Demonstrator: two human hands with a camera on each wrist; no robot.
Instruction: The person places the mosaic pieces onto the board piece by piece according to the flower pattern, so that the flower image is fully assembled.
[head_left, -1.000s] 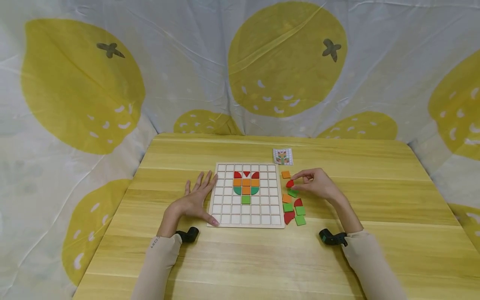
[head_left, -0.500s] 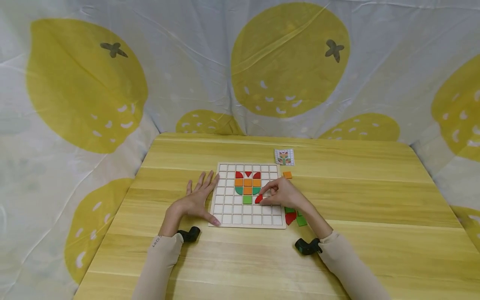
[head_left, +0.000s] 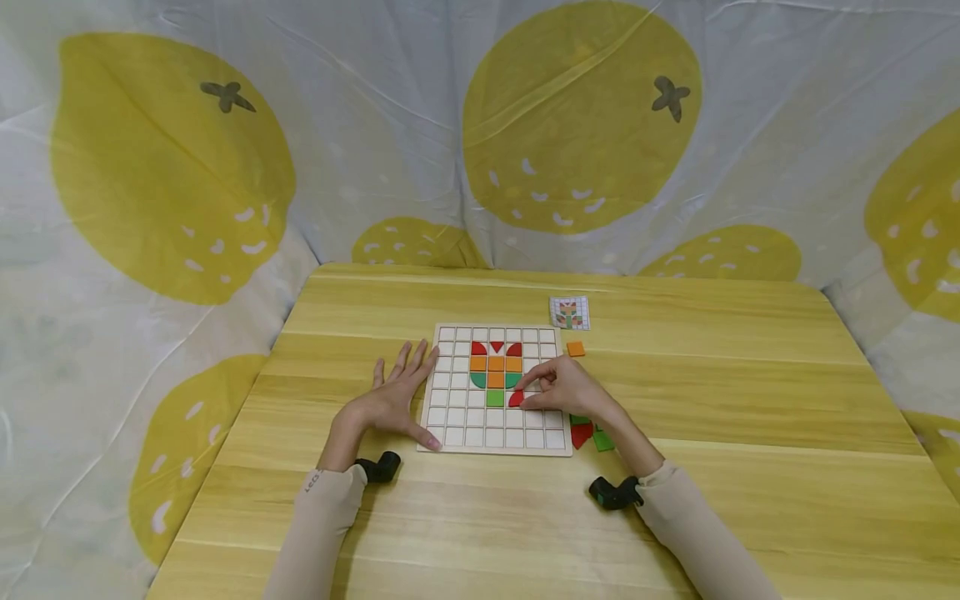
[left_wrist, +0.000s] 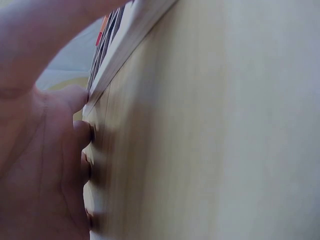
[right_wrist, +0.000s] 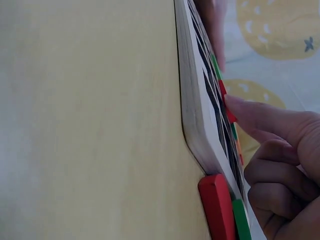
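A white gridded wooden board (head_left: 457, 417) lies on the table with red, orange and green tiles forming a tulip shape in its cells. My left hand (head_left: 386, 407) is spread along the board's left side, thumb at the near corner and fingertips at the edge. With thumb and index finger, my right hand (head_left: 562, 386) pinches a red quarter-round tile (head_left: 516, 399). That tile sits over the cell just right of the light green square tile (head_left: 495, 398). In the right wrist view the red tile (right_wrist: 226, 100) shows at the fingertips, above the board's surface.
Right of the board lie an orange square tile (head_left: 575, 348), a red tile (head_left: 581, 435) and a green tile (head_left: 603, 440); my right hand and wrist hide others. A small printed pattern card (head_left: 570, 312) lies behind. A lemon-print cloth (head_left: 577, 117) hangs beyond the table.
My right hand has carried the red tile left from the loose tiles onto the board, beside the light green square, and shifted it slightly there. The left hand has stayed at the board's edge.
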